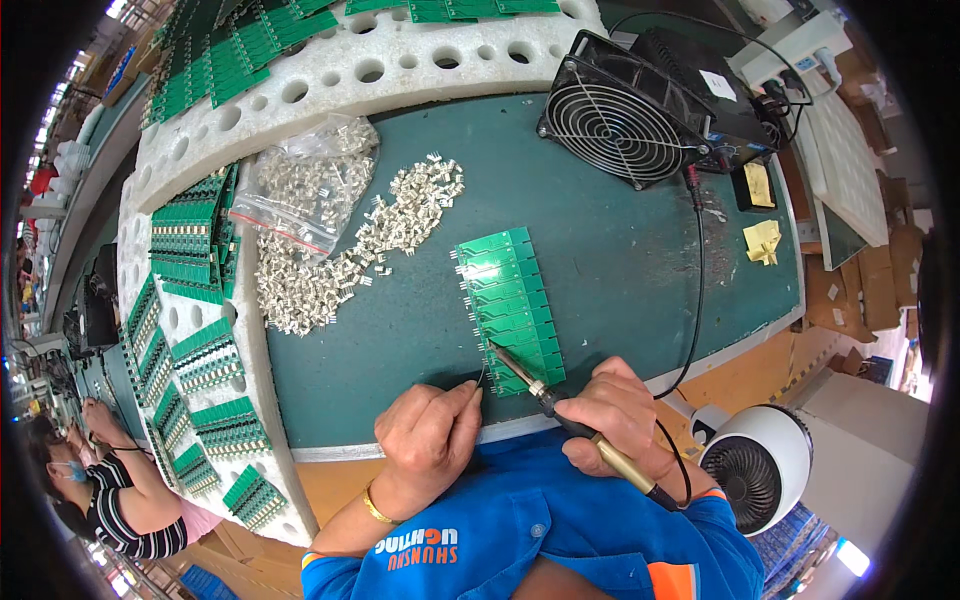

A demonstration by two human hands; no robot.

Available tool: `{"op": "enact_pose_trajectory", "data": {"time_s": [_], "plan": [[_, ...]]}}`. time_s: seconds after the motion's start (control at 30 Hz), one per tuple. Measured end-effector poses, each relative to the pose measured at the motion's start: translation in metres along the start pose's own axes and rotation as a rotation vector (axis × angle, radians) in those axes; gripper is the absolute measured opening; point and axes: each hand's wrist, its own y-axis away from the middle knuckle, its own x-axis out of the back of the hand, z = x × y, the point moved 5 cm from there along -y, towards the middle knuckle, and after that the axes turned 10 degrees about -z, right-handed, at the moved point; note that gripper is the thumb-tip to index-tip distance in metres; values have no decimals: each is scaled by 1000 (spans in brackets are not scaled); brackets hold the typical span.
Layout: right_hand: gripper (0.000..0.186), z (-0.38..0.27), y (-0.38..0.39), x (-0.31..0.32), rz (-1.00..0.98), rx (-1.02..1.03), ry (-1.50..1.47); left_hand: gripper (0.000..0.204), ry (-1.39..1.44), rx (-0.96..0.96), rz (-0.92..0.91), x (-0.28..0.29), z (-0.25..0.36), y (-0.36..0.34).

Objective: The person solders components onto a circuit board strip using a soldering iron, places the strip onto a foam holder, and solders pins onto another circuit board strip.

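On the green bench mat lies a green circuit board panel (511, 300), divided into several strips, with small pins along its left edge. My right hand (612, 412) is closed round the handle of a soldering iron (518, 370), whose tip meets the board near its lower left edge. Beside the board's near left corner, my left hand (430, 430) pinches what looks like a thin strand of solder wire (484, 373). Left of the board are a heap of small white connectors (300, 290) and a clear zip bag (320, 180) full of them.
White foam racks (400, 70) holding several green boards (205, 235) border the bench. A black fan (620, 120) stands at the back right; the iron's cable (700, 290) runs beside it. Yellow sponges (762, 242) sit at the right edge. Another person (130, 490) sits far left.
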Motion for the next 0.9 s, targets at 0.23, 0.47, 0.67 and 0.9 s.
{"op": "enact_pose_trajectory", "data": {"time_s": [0.23, 0.47, 0.67, 0.9], "plan": [[37, 0, 2, -1, 24, 2, -11, 17, -36, -55, -64, -5, 1, 1], [39, -3, -1, 0, -14, -3, -6, 17, -63, -48, -52, -6, 1, 2], [40, -1, 2, 0, -19, 0, -3, 17, -61, -51, -23, -5, 1, 2], [41, -1, 2, -1, -14, 19, 3, 18, -66, -54, -28, -6, 2, 0]]}}
